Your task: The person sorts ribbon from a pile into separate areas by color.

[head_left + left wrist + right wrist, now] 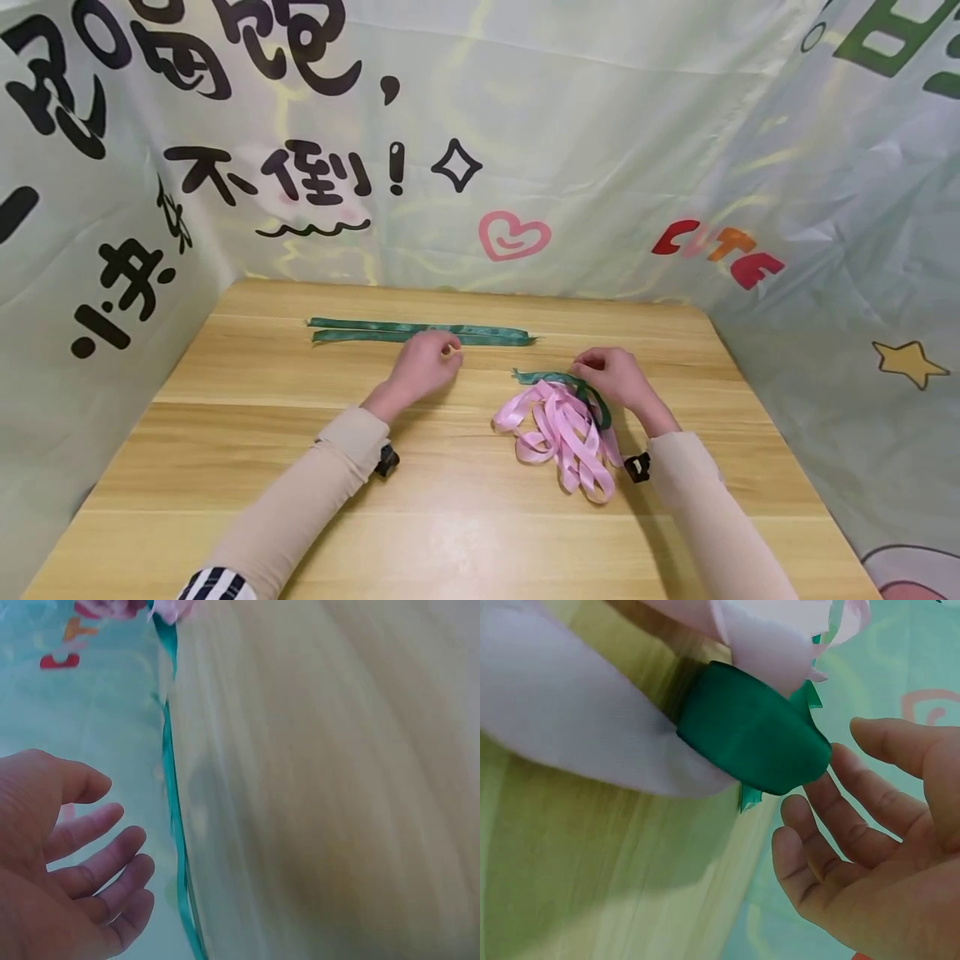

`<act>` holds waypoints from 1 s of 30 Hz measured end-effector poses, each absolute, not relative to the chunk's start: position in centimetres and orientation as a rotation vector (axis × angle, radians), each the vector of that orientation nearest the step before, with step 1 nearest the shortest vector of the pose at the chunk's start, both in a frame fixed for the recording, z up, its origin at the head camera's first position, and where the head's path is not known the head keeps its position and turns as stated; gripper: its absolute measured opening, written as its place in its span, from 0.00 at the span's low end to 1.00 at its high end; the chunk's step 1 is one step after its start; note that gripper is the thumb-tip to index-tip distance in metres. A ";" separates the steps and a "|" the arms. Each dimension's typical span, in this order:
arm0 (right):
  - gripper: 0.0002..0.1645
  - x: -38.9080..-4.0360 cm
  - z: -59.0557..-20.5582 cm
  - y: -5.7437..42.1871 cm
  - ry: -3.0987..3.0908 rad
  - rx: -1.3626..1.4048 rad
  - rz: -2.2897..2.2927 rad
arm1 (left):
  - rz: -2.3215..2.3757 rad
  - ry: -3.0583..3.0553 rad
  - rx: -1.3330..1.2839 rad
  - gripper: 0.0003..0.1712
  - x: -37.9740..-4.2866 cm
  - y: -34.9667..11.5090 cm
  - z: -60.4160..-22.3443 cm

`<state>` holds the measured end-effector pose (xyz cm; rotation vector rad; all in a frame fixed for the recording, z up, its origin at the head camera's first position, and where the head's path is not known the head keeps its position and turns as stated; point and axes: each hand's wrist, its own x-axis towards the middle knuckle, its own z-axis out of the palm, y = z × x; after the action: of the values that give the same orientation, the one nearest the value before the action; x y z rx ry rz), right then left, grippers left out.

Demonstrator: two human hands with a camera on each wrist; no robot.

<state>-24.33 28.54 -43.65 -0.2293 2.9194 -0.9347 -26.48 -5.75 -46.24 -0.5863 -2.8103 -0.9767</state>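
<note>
Two dark green ribbon strips [360, 323] lie side by side across the back of the wooden table. My left hand [426, 365] hovers at their near side, overlapping them in the head view; its fingers [97, 866] are loosely bent with nothing between them. To the right, a heap of looped pink ribbon [558, 425] rests on the table, with another green ribbon [547, 378] across its top. Beside that green ribbon is my right hand [618, 379]. In the right wrist view its fingertips come right up to a green loop [754, 727], thumb apart from the fingers.
The wooden table [420, 533] is bordered at the back and sides by hanging printed cloth [600, 150] with lettering, a heart and a star. A small black device [637, 467] sits at the right wrist, another [387, 460] at the left.
</note>
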 end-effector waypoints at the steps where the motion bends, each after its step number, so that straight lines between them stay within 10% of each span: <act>1: 0.14 -24.2 -43.7 28.6 2.924 -0.239 -0.936 | -0.975 -2.810 -0.601 0.12 -26.4 -5.2 -46.3; 30: 0.18 -22.1 -43.8 30.2 2.907 -0.190 -0.922 | -0.972 -2.912 -0.742 0.15 -27.6 2.0 -47.9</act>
<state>-22.10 30.23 -43.81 -0.1903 2.9073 -0.9224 -27.60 1.99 -47.93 -0.7421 -2.9121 -0.9724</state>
